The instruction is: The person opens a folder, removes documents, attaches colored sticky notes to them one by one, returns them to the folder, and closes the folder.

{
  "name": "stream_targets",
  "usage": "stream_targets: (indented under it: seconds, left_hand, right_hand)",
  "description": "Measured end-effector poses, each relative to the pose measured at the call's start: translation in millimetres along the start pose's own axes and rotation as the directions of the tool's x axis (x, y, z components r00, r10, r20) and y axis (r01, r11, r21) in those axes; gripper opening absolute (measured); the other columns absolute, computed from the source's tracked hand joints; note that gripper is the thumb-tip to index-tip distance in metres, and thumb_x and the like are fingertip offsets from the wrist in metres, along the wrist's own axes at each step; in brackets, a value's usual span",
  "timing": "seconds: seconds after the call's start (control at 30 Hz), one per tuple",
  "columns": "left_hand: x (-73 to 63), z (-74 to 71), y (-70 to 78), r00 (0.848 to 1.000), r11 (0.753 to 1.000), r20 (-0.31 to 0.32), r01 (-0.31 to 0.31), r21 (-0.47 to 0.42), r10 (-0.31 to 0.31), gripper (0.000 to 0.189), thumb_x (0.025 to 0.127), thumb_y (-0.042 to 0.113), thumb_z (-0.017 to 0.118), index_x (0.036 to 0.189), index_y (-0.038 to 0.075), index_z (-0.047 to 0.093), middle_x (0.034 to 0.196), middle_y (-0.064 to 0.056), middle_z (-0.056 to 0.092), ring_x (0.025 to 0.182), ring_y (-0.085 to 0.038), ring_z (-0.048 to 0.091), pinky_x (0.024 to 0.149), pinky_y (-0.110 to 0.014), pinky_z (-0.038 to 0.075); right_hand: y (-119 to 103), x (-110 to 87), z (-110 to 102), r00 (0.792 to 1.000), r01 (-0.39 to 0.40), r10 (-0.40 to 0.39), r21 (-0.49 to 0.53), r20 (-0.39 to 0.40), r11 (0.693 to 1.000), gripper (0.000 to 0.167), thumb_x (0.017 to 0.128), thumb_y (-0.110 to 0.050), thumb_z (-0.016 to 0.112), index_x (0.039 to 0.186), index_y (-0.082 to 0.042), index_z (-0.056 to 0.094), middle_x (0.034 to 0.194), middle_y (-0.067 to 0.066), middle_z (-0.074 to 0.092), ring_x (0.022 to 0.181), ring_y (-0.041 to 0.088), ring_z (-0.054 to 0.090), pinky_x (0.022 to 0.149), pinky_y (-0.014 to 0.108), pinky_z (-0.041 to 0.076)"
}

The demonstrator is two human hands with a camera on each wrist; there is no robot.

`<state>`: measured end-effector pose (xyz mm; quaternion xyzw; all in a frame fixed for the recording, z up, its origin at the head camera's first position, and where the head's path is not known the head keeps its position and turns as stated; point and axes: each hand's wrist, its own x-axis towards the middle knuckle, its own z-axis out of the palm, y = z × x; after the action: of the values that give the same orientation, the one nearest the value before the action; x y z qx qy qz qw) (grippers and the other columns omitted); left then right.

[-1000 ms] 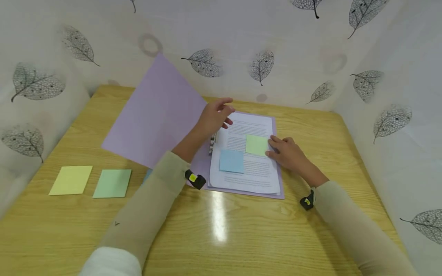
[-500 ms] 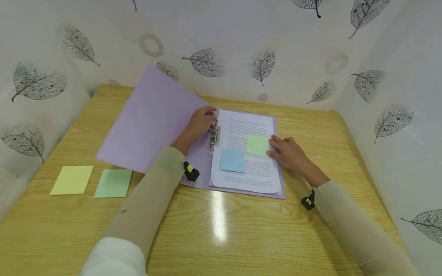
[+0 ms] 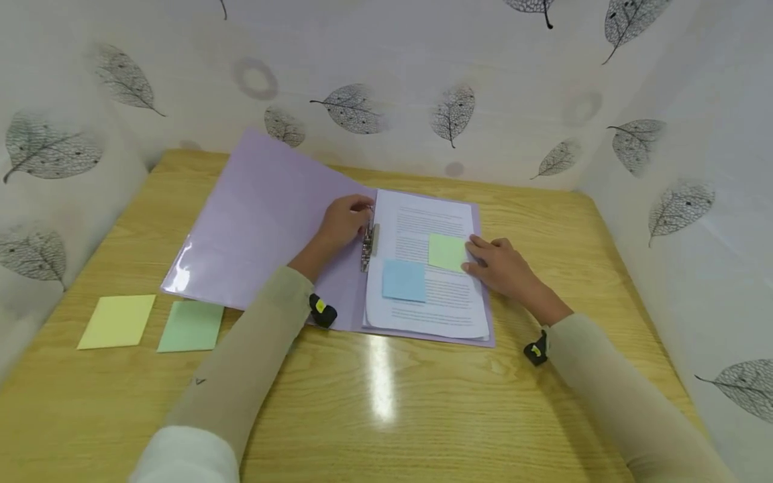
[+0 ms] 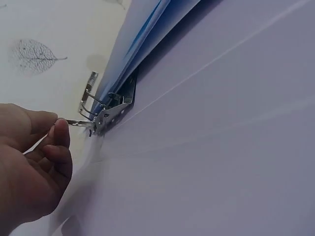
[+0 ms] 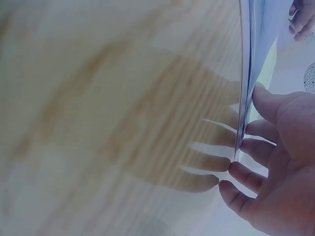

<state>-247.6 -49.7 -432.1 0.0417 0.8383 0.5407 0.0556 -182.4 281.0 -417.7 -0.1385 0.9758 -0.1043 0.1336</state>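
A purple folder [image 3: 266, 221] lies spread open on the table, its cover slanting up at the far left corner. Printed sheets [image 3: 435, 315] fill its right side, bearing a blue sticky note [image 3: 403, 280] and a pale green sticky note [image 3: 445, 252]. At the spine is a metal clip [image 3: 368, 249]. My left hand [image 3: 344, 221] pinches that clip's thin metal lever [image 4: 78, 123] between thumb and finger. Along the right edge of the sheets and folder rests my right hand [image 3: 501, 268], with fingers extended and touching the edge beside the green note.
Left of the folder, a yellow notepad [image 3: 117, 322] and a green notepad [image 3: 190, 326] lie on the wooden table [image 3: 453, 416]. Leaf-patterned white cloth [image 3: 398, 60] rises behind the table and at both sides.
My left hand has come down and left from above the sheets to the clip's lever. The folder's cover has sunk lower to the left, hiding a blue corner. My right hand stays put.
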Motion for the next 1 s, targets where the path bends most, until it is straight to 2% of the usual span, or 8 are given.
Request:
stream_targets:
  seconds: [0.13,0.27,0.47,0.57,0.73,0.87,1.0]
  left_hand:
    - [-15.7,-7.3,2.8,0.999,0.999,-0.018,-0.046,-0.009,0.046,0.028,0.104,0.018,0.056,0.127,0.007,0.066,0.118,-0.009,0.067,0.073,-0.018,0.06,0.066,-0.027,0.05]
    - [-32.7,-13.4,5.4,0.999,0.999,0.002,-0.052,-0.01,0.052,0.026,0.104,0.023,0.058,0.123,0.008,0.068,0.112,-0.008,0.068,0.076,-0.02,0.062,0.064,-0.028,0.051]
    - [-54.3,-18.3,4.8,0.998,0.999,0.043,-0.039,0.028,0.038,0.028,0.103,0.029,0.059,0.122,0.011,0.07,0.105,-0.008,0.071,0.08,-0.022,0.063,0.064,-0.028,0.047]
    - [-62.7,-18.9,4.6,0.998,0.999,0.066,-0.01,0.035,0.007,0.031,0.102,0.032,0.061,0.123,0.012,0.071,0.101,-0.01,0.071,0.08,-0.023,0.063,0.064,-0.028,0.047]
    - [-70.1,-19.0,2.7,0.997,1.0,0.07,0.027,0.0,-0.027,0.033,0.1,0.035,0.063,0.122,0.013,0.072,0.096,-0.011,0.071,0.078,-0.023,0.062,0.061,-0.028,0.048]
    - [-70.1,-18.4,0.1,0.998,0.999,0.061,0.022,-0.035,-0.02,0.031,0.1,0.035,0.064,0.121,0.013,0.073,0.093,-0.013,0.071,0.073,-0.023,0.06,0.059,-0.028,0.046]
    - [-68.4,-18.3,-2.1,0.998,0.998,0.064,0.015,-0.062,-0.012,0.03,0.1,0.033,0.064,0.12,0.012,0.073,0.097,-0.013,0.071,0.072,-0.022,0.061,0.059,-0.028,0.047]
  right_hand:
    - [0,1.8,2,1.0,-0.004,0.004,-0.003,-0.001,1.0,0.062,0.105,-0.037,0.052,0.157,-0.009,0.034,0.167,0.011,0.021,0.145,0.048,0.024,0.111,0.068,0.03]
    - [-1,1.7,2,1.0,-0.014,0.014,-0.005,0.002,1.0,0.061,0.105,-0.037,0.052,0.157,-0.009,0.033,0.167,0.01,0.02,0.145,0.048,0.023,0.111,0.069,0.029]
    - [-3,1.5,2,1.0,-0.022,0.022,-0.012,0.002,1.0,0.06,0.105,-0.035,0.052,0.156,-0.008,0.034,0.167,0.012,0.021,0.145,0.049,0.023,0.112,0.069,0.028]
    - [-4,1.5,2,1.0,-0.023,0.023,-0.018,0.007,1.0,0.06,0.106,-0.035,0.051,0.156,-0.008,0.034,0.167,0.012,0.02,0.145,0.048,0.023,0.112,0.068,0.029]
    - [-4,2.2,1,1.0,-0.015,0.015,-0.004,0.009,1.0,0.061,0.105,-0.037,0.052,0.156,-0.008,0.034,0.167,0.011,0.021,0.145,0.048,0.024,0.112,0.067,0.03]
    - [-2,3.2,-1,1.0,-0.025,0.024,0.039,0.018,0.999,0.064,0.104,-0.04,0.054,0.156,-0.008,0.035,0.167,0.01,0.023,0.145,0.047,0.024,0.112,0.066,0.03]
    - [0,3.9,-3,0.999,-0.039,0.037,0.057,0.027,0.998,0.066,0.103,-0.042,0.056,0.156,-0.008,0.036,0.167,0.009,0.023,0.143,0.045,0.026,0.111,0.065,0.031]
